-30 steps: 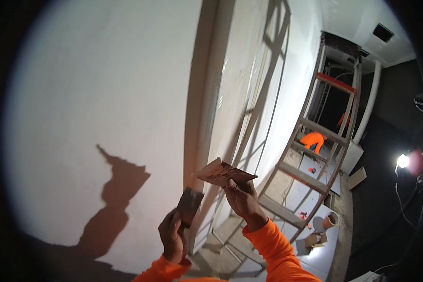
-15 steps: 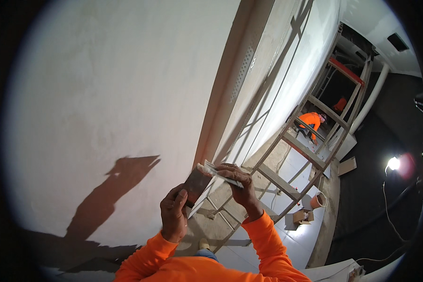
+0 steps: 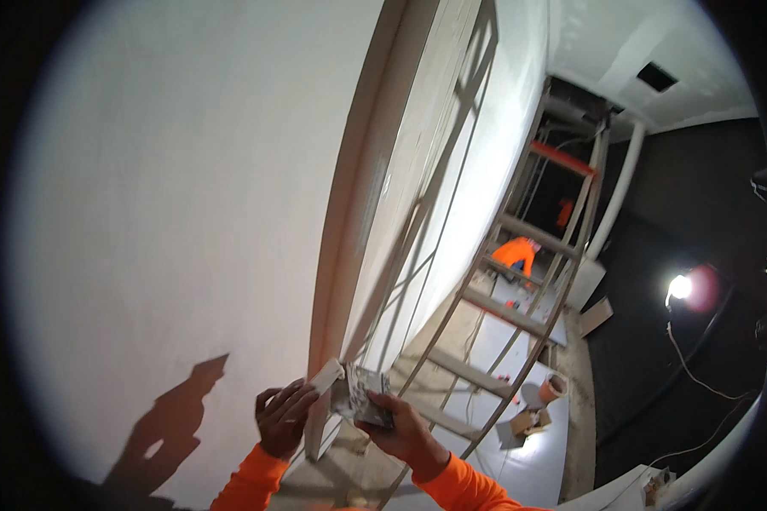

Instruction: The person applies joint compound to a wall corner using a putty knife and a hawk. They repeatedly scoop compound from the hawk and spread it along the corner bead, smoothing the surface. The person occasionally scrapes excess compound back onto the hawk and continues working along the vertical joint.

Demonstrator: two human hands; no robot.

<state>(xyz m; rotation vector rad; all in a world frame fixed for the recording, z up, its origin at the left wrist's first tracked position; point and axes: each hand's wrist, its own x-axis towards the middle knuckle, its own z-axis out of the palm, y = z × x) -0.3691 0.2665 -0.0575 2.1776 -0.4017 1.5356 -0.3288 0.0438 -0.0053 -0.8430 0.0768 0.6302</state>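
Observation:
In front of the wall, low in the middle, my two hands hold flat rectangular putty knives close together. My left hand (image 3: 283,416) is closed on one putty knife (image 3: 325,375), whose pale face is tilted and seen nearly edge-on. My right hand (image 3: 407,433) grips the other putty knife (image 3: 368,393), its thumb lying over a face smeared with white compound. The blades meet or overlap near their edges; I cannot tell whether they touch. Just beyond them is the lower part of the brownish recessed strip (image 3: 343,247) in the pale wall (image 3: 187,187).
A wooden ladder (image 3: 486,305) with a red top rung stands to the right. Behind it another person (image 3: 515,252) in orange bends low. An orange bucket (image 3: 553,387) and an open cardboard box (image 3: 530,422) sit on the floor. A bright lamp (image 3: 680,287) hangs against black sheeting.
Both hands have come lower and turned. The right putty knife now shows its smeared face, while the left one has tipped from its dark face to a pale edge. The view has shifted.

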